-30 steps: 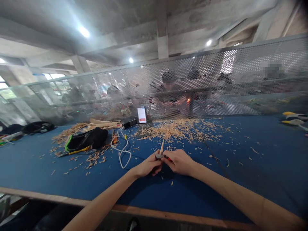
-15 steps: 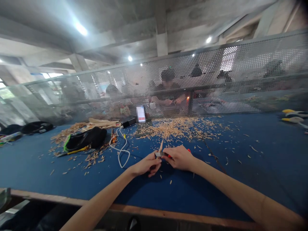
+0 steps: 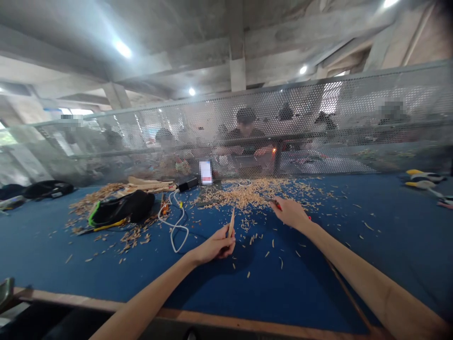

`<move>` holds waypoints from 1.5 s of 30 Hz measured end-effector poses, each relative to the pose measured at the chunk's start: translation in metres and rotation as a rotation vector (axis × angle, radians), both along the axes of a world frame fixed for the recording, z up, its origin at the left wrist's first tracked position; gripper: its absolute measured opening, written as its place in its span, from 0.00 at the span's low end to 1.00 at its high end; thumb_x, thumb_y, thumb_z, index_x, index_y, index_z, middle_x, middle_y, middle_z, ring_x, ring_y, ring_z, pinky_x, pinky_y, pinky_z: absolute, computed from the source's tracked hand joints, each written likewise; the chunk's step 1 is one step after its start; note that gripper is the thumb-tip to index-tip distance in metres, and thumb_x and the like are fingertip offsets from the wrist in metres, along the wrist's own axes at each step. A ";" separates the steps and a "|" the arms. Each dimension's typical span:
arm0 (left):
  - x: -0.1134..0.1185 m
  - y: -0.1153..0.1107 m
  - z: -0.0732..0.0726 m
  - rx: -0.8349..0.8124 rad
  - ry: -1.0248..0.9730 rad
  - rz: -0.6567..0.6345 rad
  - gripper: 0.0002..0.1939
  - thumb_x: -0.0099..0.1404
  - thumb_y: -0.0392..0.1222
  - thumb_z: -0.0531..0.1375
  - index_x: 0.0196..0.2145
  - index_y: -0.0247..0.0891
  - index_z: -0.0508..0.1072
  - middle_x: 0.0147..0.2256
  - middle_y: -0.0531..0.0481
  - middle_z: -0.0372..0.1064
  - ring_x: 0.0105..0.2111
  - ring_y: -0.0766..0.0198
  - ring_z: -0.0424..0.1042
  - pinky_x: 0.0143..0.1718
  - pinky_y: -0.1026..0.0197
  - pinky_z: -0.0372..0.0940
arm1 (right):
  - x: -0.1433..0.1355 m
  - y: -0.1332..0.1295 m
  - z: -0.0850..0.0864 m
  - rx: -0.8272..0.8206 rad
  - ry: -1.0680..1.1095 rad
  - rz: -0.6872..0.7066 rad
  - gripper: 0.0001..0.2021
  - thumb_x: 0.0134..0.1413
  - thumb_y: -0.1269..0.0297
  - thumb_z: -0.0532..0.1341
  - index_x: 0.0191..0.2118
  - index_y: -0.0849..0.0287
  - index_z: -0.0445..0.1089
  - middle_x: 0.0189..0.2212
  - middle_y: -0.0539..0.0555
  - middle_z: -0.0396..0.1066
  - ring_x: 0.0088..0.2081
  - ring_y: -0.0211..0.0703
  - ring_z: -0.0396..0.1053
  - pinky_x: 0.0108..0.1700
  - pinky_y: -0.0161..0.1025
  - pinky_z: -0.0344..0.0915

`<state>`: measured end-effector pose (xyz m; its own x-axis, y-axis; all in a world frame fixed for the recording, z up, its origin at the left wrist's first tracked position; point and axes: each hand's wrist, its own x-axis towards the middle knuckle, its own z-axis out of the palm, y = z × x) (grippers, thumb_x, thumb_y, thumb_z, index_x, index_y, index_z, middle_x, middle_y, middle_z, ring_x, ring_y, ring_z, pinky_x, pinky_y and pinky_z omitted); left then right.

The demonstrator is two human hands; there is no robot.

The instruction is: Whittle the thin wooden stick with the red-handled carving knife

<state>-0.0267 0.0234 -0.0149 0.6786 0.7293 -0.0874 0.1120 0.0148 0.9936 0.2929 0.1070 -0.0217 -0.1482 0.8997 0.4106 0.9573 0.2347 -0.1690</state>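
Stick (image 3: pixel 231 223), a thin pale sliver of wood, stands nearly upright in the left hand (image 3: pixel 213 247), pinched low down between thumb and curled fingers, its tip leaning slightly toward one o'clock. That hand hovers just above the blue bench (image 3: pixel 389 245) near the middle of the view. The right hand (image 3: pixel 290 212) is well apart from it, out toward two o'clock, closed around a red-handled knife (image 3: pixel 277 205) (only a bit of red and a dark tip show past the fingers, and another speck of red behind the wrist). The knife tip points toward eleven o'clock, into the edge of the shavings (image 3: pixel 247 193).

Those shavings lie in a thick pale heap at twelve o'clock from the hands, thinning into loose chips scattered between and around both forearms. A second drift of shavings spreads at ten o'clock, beside a black bag (image 3: pixel 122 210) with a green-yellow trim. A white cable (image 3: pixel 175 226) loops on the bench between the bag and the left hand. At nine o'clock, near the far left edge, lies another dark bundle (image 3: pixel 47 189). At three o'clock, by the right edge, rest yellow-tipped tools (image 3: pixel 421 179).

A perforated metal screen (image 3: pixel 354 123) runs along the far side of the bench; people sit at work behind it, blurred.
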 end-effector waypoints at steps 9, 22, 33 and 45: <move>-0.001 -0.002 0.006 -0.127 -0.067 0.146 0.14 0.54 0.43 0.57 0.33 0.44 0.52 0.16 0.68 0.44 0.15 0.74 0.36 0.16 0.70 0.33 | -0.093 -0.073 0.012 0.013 0.169 0.520 0.17 0.72 0.57 0.48 0.54 0.57 0.68 0.41 0.57 0.78 0.37 0.45 0.75 0.37 0.38 0.62; 0.006 -0.009 0.000 0.080 -0.063 0.096 0.17 0.57 0.45 0.69 0.36 0.37 0.66 0.24 0.60 0.54 0.23 0.71 0.51 0.25 0.65 0.47 | -0.115 -0.089 0.006 -0.063 -0.036 0.583 0.13 0.74 0.57 0.49 0.46 0.57 0.67 0.36 0.55 0.78 0.33 0.44 0.75 0.32 0.37 0.52; 0.001 -0.010 0.002 0.024 -0.048 0.076 0.21 0.65 0.59 0.60 0.34 0.42 0.57 0.21 0.65 0.45 0.19 0.73 0.38 0.20 0.66 0.35 | -0.107 -0.081 0.012 -0.033 -0.116 0.528 0.14 0.72 0.54 0.50 0.47 0.53 0.70 0.32 0.53 0.79 0.30 0.44 0.73 0.30 0.37 0.48; -0.001 -0.010 0.001 0.001 -0.024 0.059 0.23 0.68 0.65 0.55 0.36 0.44 0.53 0.19 0.66 0.46 0.17 0.73 0.36 0.18 0.67 0.33 | -0.018 -0.009 0.006 -0.032 0.117 0.035 0.17 0.71 0.54 0.48 0.42 0.57 0.69 0.27 0.55 0.75 0.28 0.46 0.72 0.30 0.37 0.52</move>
<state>-0.0280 0.0132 -0.0140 0.6360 0.7684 -0.0710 0.0869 0.0201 0.9960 0.2752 0.0975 -0.0160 -0.1329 0.9078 0.3979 0.9218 0.2607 -0.2868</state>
